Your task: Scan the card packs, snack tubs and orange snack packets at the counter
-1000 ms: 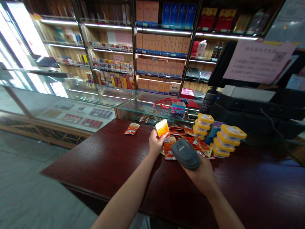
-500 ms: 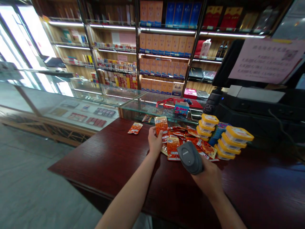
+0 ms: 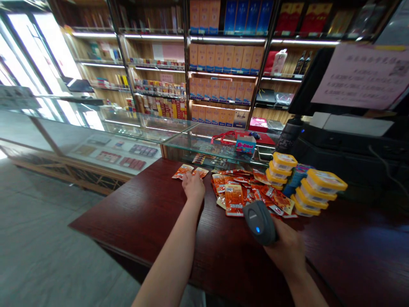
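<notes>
My left hand (image 3: 193, 186) is over the left part of the dark wooden counter, its fingers on a small orange snack packet (image 3: 200, 172). Just left of it lies another orange packet (image 3: 182, 171), partly behind my fingertips. My right hand (image 3: 287, 245) is wrapped round the grip of a dark grey barcode scanner (image 3: 260, 221), which has a blue light glowing on its top. Beyond the scanner spreads a heap of orange snack packets (image 3: 234, 198), one lying face up at its front. The heap is right of my left hand.
Stacks of yellow-lidded tubs (image 3: 319, 192) stand right of the heap. Behind are a glass display case (image 3: 179, 147), a small colourful box (image 3: 245, 145) and a monitor with a pink notice (image 3: 361, 79). A cable trails from the right hand's side.
My left hand has moved left with a packet from above the heap to beside the lone packet. The scanner has shifted slightly right and down, and its light now shows blue.
</notes>
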